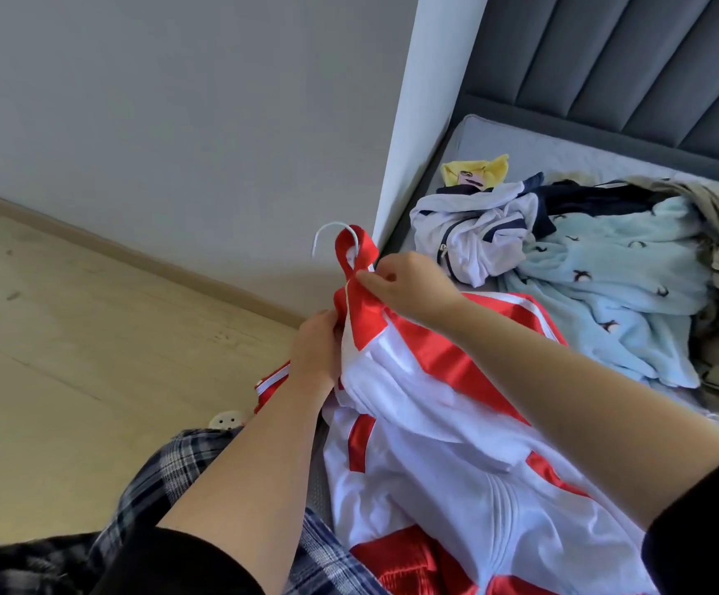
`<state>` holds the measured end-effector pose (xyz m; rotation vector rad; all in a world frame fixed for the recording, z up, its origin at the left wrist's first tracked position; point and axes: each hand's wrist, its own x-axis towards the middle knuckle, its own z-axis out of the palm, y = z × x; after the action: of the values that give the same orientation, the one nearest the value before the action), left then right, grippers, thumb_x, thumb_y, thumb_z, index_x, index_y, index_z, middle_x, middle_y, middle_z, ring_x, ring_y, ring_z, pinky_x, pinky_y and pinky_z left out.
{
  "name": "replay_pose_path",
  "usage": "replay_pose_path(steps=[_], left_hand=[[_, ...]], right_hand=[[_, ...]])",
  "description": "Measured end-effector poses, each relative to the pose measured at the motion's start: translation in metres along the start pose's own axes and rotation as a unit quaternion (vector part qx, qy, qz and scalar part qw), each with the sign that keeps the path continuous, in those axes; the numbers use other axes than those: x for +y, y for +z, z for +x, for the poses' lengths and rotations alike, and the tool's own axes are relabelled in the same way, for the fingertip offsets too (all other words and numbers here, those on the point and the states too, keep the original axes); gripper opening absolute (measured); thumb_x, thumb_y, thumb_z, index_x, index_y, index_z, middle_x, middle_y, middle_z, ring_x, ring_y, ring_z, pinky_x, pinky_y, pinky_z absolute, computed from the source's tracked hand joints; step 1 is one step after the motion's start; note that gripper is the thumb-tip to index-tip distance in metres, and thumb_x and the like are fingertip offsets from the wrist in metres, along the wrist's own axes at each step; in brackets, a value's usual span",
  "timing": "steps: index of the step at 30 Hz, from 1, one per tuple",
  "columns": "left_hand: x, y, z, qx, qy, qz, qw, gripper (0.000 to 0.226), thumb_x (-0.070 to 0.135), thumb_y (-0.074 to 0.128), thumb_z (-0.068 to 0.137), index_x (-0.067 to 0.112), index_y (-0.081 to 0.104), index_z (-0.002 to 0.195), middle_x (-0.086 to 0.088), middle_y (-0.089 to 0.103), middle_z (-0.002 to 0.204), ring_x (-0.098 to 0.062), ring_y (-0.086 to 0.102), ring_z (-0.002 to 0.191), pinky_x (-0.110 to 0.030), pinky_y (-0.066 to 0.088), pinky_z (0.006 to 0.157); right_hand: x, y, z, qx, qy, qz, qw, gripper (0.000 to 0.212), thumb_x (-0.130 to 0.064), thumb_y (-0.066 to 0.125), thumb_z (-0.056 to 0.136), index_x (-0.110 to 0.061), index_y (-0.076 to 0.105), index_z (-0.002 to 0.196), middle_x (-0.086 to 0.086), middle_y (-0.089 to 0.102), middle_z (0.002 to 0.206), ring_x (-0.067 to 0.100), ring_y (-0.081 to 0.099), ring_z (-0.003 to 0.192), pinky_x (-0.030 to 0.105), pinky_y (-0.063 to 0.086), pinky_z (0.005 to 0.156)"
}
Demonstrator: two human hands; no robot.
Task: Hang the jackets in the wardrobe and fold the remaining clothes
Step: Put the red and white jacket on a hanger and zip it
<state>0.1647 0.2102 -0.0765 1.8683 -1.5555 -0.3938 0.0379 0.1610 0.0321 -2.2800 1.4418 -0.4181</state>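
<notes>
The red and white jacket (pixel 426 423) lies at the near edge of the bed (pixel 499 143), its collar lifted around a white hanger (pixel 332 234) whose hook pokes out above. The right hand (pixel 409 285) pinches the collar while the left hand (pixel 319 341) grips the fabric just below, apparently steadying it to seat the jacket on the hanger. Beyond, a white jacket (pixel 473 242) and a blue fleece (pixel 615 285) lie heaped, not yet handled.

Bedroom in a home: bed (pixel 499 139) with grey padded headboard (pixel 632 58), loose clothes pile (pixel 598 259) on the mattress, light wood-look floor (pixel 91 337), plain grey wall (pixel 177 100) with skirting.
</notes>
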Motion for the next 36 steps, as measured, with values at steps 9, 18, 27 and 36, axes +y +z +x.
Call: replay_pose_path(steps=[9, 18, 27, 36], left_hand=[[0.012, -0.02, 0.001, 0.054, -0.016, -0.117, 0.992, 0.019, 0.007, 0.047, 0.085, -0.001, 0.06, 0.074, -0.02, 0.063, 0.071, -0.027, 0.037, 0.06, -0.032, 0.022, 0.057], [0.05, -0.182, 0.086, 0.165, 0.055, -0.093, 0.98, 0.017, 0.012, 0.055, 0.091, 0.001, 0.066, 0.083, -0.016, 0.067, 0.08, -0.035, 0.058, 0.078, -0.039, 0.043, 0.068], [0.113, -0.425, 0.125, 0.267, 0.169, 0.033, 0.948, 0.025, 0.036, 0.056, 0.092, 0.017, 0.069, 0.082, -0.004, 0.069, 0.077, -0.023, 0.06, 0.073, -0.031, 0.045, 0.065], [0.069, -0.487, 0.104, 0.289, 0.111, 0.051, 0.95, 0.032, 0.017, 0.067, 0.083, 0.011, 0.05, 0.057, 0.004, 0.038, 0.051, -0.018, 0.038, 0.057, -0.022, 0.026, 0.049]], right_hand=[[0.027, 0.008, 0.004, -0.098, 0.011, -0.112, 0.989, 0.03, -0.045, 0.056, 0.089, -0.018, 0.066, 0.087, 0.005, 0.067, 0.087, 0.027, 0.061, 0.086, 0.034, 0.045, 0.072], [-0.099, -0.062, 0.073, 0.22, -0.073, -0.036, 0.972, 0.014, -0.007, 0.053, 0.082, 0.001, 0.064, 0.08, 0.023, 0.067, 0.085, 0.044, 0.058, 0.079, 0.033, 0.029, 0.065], [-0.287, -0.177, 0.104, 0.44, -0.267, 0.092, 0.852, 0.014, -0.005, 0.053, 0.078, -0.004, 0.062, 0.067, 0.02, 0.066, 0.069, 0.045, 0.054, 0.063, 0.038, 0.034, 0.065], [-0.325, -0.195, 0.116, 0.361, -0.293, -0.15, 0.873, 0.025, -0.009, 0.043, 0.081, 0.003, 0.064, 0.075, 0.024, 0.062, 0.083, 0.039, 0.056, 0.079, 0.034, 0.029, 0.063]])
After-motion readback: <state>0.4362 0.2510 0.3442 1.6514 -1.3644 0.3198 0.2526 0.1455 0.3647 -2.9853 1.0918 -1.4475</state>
